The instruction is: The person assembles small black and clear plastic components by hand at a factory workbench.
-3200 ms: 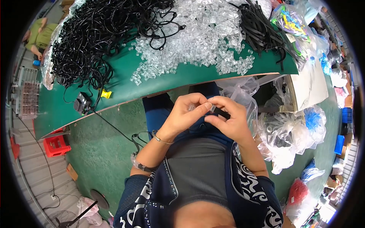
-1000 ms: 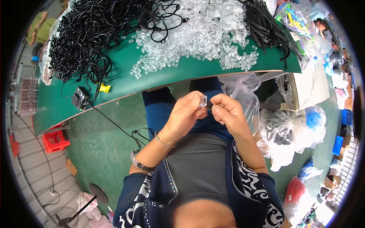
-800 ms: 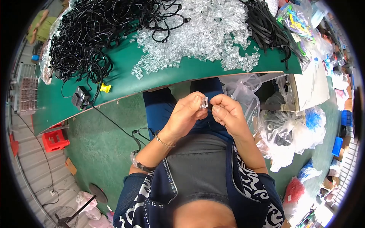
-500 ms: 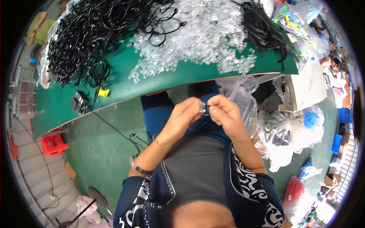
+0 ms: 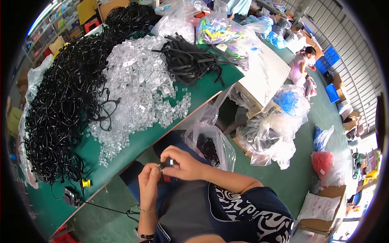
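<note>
My left hand (image 5: pixel 148 182) pinches a small clear plastic piece (image 5: pixel 160 167) between thumb and fingertips, over my lap just off the table edge. It resembles the clear pieces heaped on the table. Close on its right is my right hand (image 5: pixel 184 164), fingers curled and thumb reaching toward the piece. A small pale bit shows within its curl; what it holds I cannot make out. Beyond the hands, a large heap of small clear plastic pieces (image 5: pixel 131 87) covers part of the green table (image 5: pixel 135 150).
Tangled black cords (image 5: pixel 56 109) are piled on the table's left, with flat black straps (image 5: pixel 190 60) at right. A small black device (image 5: pixel 71 197) and a yellow piece (image 5: pixel 86 183) lie near the front edge. Plastic bags (image 5: pixel 267 137) stand right; a person (image 5: pixel 300 69) sits farther off.
The view has swung to the right and tilted, so table and hands appear turned and lower left. My hands stay close together; my right fingers are now more curled, slightly apart from the left.
</note>
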Available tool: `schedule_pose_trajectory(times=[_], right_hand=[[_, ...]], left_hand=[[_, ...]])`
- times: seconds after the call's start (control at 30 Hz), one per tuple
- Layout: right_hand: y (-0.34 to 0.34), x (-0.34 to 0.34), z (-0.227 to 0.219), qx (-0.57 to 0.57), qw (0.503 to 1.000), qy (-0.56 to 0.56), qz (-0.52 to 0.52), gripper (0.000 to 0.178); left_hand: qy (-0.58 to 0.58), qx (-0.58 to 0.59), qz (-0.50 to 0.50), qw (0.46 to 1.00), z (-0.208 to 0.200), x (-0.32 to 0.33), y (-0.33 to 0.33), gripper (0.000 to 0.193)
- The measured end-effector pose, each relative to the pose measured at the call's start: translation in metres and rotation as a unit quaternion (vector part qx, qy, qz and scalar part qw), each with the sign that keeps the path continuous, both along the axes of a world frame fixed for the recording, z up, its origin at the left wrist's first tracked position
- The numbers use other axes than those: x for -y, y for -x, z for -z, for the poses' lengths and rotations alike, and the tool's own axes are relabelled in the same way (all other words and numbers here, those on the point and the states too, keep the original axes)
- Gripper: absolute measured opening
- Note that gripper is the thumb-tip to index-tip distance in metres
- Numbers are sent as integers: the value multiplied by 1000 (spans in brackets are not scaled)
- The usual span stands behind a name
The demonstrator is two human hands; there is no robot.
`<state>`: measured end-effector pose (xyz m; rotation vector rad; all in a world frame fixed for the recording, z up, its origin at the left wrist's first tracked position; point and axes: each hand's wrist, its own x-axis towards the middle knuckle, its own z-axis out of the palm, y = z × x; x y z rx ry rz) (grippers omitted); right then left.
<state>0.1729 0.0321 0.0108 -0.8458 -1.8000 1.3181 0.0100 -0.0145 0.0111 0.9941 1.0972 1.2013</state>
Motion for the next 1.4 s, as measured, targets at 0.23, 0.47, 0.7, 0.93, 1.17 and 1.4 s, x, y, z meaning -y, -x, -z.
schedule_pose_trajectory(times=[0.23,0.47,0.7,0.93,1.17,1.4], right_hand=[[0,0,17,-97,995,-23,-12,8],[-4,3,16,-280,916,250,-142,16],[-6,4,9,-133,981,124,-72,11],[-2,8,10,-18,997,-46,-59,22],[-1,10,-6,-164,979,101,-65,15],[3,5,2,-131,987,56,-70,21]], left_hand=[[-29,-63,38,997,-12,-2,-4,17],[-47,-90,51,994,-14,0,0,15],[-2,1,70,998,-3,2,10,11],[36,68,50,996,-3,7,9,12],[48,267,73,960,-3,-7,-1,19],[70,178,75,979,-7,-5,9,15]])
